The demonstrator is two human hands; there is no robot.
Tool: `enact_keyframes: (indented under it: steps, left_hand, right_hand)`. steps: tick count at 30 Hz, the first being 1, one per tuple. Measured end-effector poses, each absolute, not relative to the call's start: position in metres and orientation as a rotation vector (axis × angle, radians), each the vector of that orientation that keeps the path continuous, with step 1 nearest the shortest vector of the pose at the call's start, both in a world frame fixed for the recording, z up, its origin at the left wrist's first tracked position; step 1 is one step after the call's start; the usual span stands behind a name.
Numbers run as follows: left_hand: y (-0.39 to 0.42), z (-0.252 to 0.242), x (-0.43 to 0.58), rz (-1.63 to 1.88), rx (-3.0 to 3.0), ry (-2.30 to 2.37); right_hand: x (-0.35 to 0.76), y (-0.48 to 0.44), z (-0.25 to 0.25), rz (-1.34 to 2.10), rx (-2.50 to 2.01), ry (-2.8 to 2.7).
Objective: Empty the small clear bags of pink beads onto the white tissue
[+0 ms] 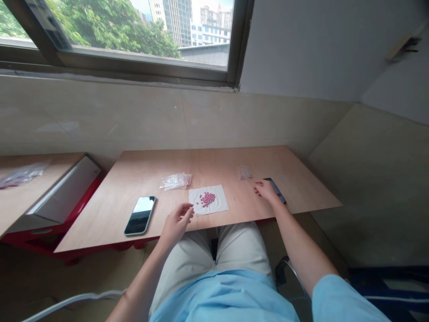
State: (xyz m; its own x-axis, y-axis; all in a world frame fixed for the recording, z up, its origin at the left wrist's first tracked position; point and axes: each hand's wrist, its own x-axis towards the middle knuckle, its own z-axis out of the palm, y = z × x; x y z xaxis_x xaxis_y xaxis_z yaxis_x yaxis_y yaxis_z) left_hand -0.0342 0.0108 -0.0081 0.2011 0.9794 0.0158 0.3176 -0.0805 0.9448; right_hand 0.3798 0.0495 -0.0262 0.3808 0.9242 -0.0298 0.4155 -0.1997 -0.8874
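Two bare hands and forearms are recorded. Left hand (177,222): raised at the wrist, with the fingers loosely curled and the palm turned inward. Left forearm (142,278): angled upward from the lower frame. Right hand (267,190): extended farther forward, with the fingers curved downward. Right forearm (300,242): held diagonally, partly covered above by a light-blue sleeve (345,300).

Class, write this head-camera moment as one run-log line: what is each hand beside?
left hand: beside small pink tablets on white paper square | right hand: beside smartphone, near clear plastic bag | surface: wooden desk
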Motion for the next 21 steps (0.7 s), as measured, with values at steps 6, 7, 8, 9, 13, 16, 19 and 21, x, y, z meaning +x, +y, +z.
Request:
enact_keyframes:
  steps: [6,7,8,9,13,16,19,21]
  left_hand:
    - [0.084,-0.008,-0.047,0.786,2.093,1.524]
    - [0.099,-0.008,-0.051,0.759,2.157,1.572]
    - [0.114,-0.008,-0.054,0.713,2.208,1.619]
    - [0.129,-0.009,-0.058,0.652,2.250,1.666]
    - [0.185,-0.011,-0.074,0.285,2.355,1.773]
    - [0.217,-0.013,-0.084,0.144,2.354,1.750]
    - [0.237,-0.015,-0.093,0.055,2.337,1.699]
    - [0.244,-0.016,-0.096,0.017,2.325,1.671]
  right_hand:
    - [0.361,0.031,-0.036,0.933,-1.695,-1.256]
    - [0.353,0.027,-0.034,0.974,-1.644,-1.297]
    - [0.343,0.022,-0.033,1.014,-1.591,-1.339]
    - [0.333,0.017,-0.031,1.048,-1.543,-1.378]
    - [0.301,0.002,-0.029,1.073,-1.491,-1.536]
    - [0.291,-0.001,-0.029,1.076,-1.492,-1.637]
    - [0.288,0.000,-0.031,1.088,-1.492,-1.665]
    - [0.287,0.001,-0.032,1.098,-1.490,-1.672]
